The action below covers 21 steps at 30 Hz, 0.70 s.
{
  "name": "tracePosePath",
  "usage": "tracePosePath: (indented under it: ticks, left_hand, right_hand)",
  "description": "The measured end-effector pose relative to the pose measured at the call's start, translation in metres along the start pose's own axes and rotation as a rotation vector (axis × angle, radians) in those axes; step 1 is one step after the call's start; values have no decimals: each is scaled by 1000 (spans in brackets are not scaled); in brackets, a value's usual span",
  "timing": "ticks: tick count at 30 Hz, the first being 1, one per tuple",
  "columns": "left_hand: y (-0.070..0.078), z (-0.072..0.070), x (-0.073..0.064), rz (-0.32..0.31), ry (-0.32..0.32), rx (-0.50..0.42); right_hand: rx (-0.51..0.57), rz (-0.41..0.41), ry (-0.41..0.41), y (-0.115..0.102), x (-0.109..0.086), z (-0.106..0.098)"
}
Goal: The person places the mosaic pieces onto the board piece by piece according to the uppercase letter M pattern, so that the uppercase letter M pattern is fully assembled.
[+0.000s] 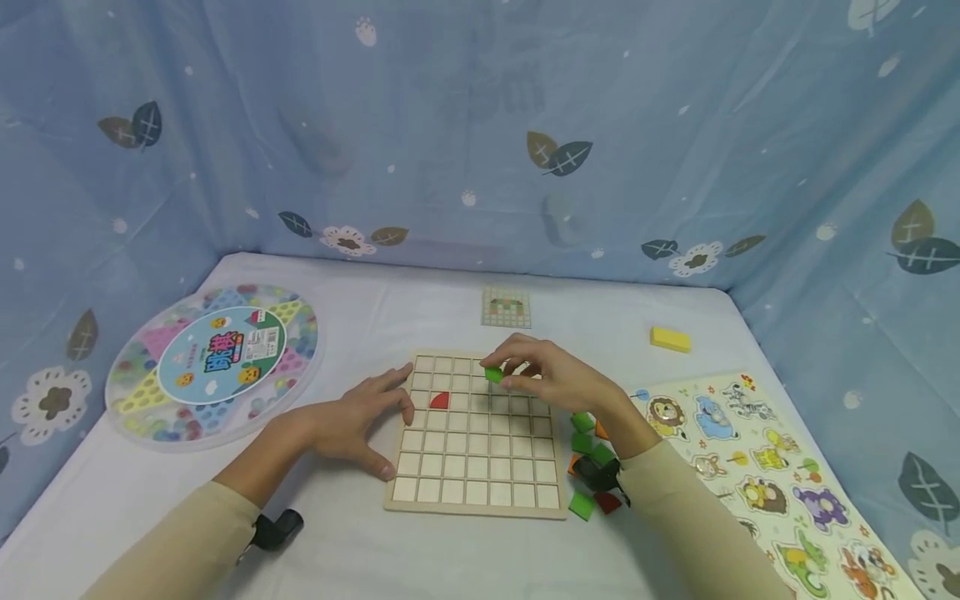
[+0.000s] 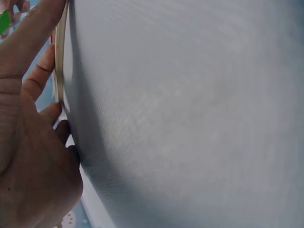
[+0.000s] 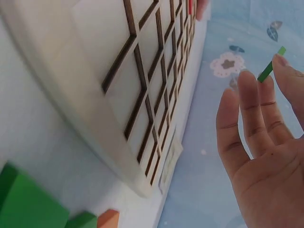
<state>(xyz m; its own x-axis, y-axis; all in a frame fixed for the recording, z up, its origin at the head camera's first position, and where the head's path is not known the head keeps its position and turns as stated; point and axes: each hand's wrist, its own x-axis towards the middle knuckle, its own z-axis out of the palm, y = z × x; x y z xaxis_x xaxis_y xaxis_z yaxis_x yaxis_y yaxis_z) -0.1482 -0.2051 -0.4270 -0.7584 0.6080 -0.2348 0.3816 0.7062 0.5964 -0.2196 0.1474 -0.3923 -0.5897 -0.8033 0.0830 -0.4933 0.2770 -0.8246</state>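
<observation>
Creased cloth [image 1: 450, 100]; wooden grid [image 1: 477, 468]; right hand [image 1: 558, 375] pinching tile [image 1: 492, 375]

A round game case [image 1: 217, 358] lies left, a yellow block [image 1: 671, 339] and animal board [image 1: 767, 523] right.

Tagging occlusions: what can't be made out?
Full shape of green tile: head, right hand covers part.
Some cells of board: head, behind same hand.
Count of loose tiles: head, partly under right wrist camera.
Fine detail on card: head, too small.
Part of animal sheet: head, right sleeve and bottom edge.
Left hand: left wrist, left edge crops.
</observation>
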Motion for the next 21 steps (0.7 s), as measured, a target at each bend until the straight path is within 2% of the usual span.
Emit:
tracePosePath:
  ticks: [21]
  left_hand:
    - [-3,2,1,0,-2,10]
  right_hand:
    - [-85,40,-96,-6,29,24]
